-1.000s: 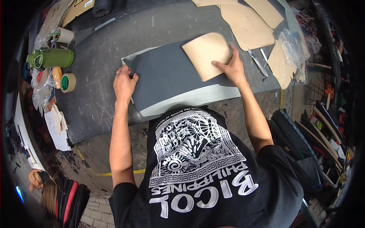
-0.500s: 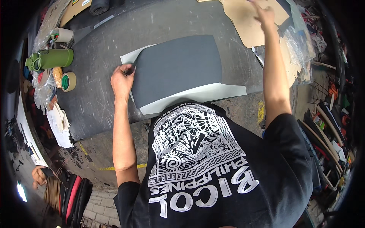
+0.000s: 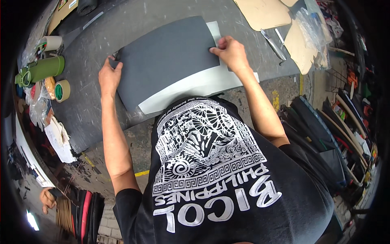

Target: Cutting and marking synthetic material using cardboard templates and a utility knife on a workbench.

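Observation:
A dark grey flat sheet [image 3: 166,57] with slightly curved edges lies over a pale, whitish sheet [image 3: 191,87]. The pale one shows along its near side and past its right edge. At the left edge of the dark sheet, my left hand [image 3: 109,77] pinches the border, with a corner bent up at the fingers. My right hand [image 3: 231,53] has thumb and fingers closed on the right edge of the dark sheet, above the pale strip. Whether either hand also grips the pale sheet cannot be seen.
Tan pattern pieces [image 3: 262,14] lie at the far right, with a long slim metallic tool [image 3: 273,44] beside them. Along the left side of the dark worktable [image 3: 83,110] are a green bottle [image 3: 44,69], a tape roll [image 3: 62,90] and a white cup [image 3: 52,42]. Rolled materials [image 3: 83,211] stand lower left.
My right hand has come back from the tan pieces to the dark sheet's right edge. The dark sheet has shifted left and away over the pale sheet, with my left hand still on it.

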Demonstrator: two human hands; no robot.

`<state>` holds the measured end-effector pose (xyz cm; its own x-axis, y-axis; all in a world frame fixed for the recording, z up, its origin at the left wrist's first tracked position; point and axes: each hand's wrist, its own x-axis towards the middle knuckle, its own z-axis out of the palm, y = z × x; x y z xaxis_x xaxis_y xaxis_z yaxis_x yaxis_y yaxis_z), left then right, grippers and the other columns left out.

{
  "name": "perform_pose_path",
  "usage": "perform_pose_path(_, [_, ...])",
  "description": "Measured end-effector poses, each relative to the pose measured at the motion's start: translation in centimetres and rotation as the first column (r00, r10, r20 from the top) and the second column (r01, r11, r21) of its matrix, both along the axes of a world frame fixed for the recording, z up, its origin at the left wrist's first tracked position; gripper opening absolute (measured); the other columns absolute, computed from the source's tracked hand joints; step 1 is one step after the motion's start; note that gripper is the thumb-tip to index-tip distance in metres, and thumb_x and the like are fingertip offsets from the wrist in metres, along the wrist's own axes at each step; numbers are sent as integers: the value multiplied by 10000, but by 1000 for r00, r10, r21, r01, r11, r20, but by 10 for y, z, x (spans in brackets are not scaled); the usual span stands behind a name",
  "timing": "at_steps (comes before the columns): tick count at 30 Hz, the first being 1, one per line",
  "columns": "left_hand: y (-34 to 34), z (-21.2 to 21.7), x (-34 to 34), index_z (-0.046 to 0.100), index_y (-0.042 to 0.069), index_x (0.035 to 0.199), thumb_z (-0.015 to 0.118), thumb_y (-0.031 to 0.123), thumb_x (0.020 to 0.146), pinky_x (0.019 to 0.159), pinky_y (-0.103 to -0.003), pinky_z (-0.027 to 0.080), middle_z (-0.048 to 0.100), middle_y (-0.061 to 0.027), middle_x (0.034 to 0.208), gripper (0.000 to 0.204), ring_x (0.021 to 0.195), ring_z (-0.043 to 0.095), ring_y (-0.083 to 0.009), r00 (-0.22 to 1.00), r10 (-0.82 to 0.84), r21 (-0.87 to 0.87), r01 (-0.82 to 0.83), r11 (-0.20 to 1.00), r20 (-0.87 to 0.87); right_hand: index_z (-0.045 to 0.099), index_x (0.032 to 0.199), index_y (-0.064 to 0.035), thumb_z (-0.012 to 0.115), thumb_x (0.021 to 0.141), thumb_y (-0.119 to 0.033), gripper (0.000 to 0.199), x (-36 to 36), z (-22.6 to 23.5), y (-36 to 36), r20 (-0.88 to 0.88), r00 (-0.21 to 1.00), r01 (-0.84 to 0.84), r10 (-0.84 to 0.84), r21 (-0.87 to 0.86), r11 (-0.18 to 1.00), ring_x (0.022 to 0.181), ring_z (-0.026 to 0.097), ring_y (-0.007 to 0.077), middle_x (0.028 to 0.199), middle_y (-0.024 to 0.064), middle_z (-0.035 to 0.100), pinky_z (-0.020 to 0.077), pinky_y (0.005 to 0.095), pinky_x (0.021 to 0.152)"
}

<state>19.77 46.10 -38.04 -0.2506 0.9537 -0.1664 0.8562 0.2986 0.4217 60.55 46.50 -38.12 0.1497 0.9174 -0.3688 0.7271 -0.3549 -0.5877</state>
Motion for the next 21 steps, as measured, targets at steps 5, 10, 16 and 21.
perform_pose_path(5, [1, -6, -1, 695, 73, 1169, 742, 289, 910, 783, -383, 544, 733, -145, 870, 341, 794, 715, -284, 998, -58, 15, 59, 998, -6, 678, 1134, -7, 876, 747, -231, 489, -15, -17, -8, 147, 989, -51, 25, 172, 984, 929, 725, 269, 942, 116, 744, 563, 375, 869])
perform_pose_path(10, [-6, -22, -5, 721, 81, 1125, 782, 349, 891, 792, -345, 542, 753, -101, 907, 361, 833, 730, -237, 977, -165, 177, 140, 974, 132, 657, 1193, -7, 889, 707, -202, 573, -17, -2, -13, 0, 998, 65, -65, 50, 997, 924, 719, 259, 954, 106, 733, 560, 364, 877])
perform_pose_path(16, [1, -15, -3, 746, 85, 1123, 793, 384, 872, 875, -332, 543, 770, -116, 1066, 393, 986, 744, -245, 991, -40, 16, 38, 999, 131, 638, 1208, -8, 912, 683, -212, 627, 15, -16, -43, -65, 997, 42, -38, 57, 998, 898, 708, 222, 922, 84, 719, 567, 359, 845])
perform_pose_path(21, [10, -7, -1, 735, 69, 1189, 807, 434, 832, 934, -357, 537, 751, -147, 1155, 516, 1077, 724, -291, 999, 50, -14, -50, 999, 5, 649, 1161, -14, 877, 744, -193, 508, 13, -10, -46, -45, 988, 149, -149, -22, 989, 862, 715, 210, 917, 85, 728, 571, 350, 829])
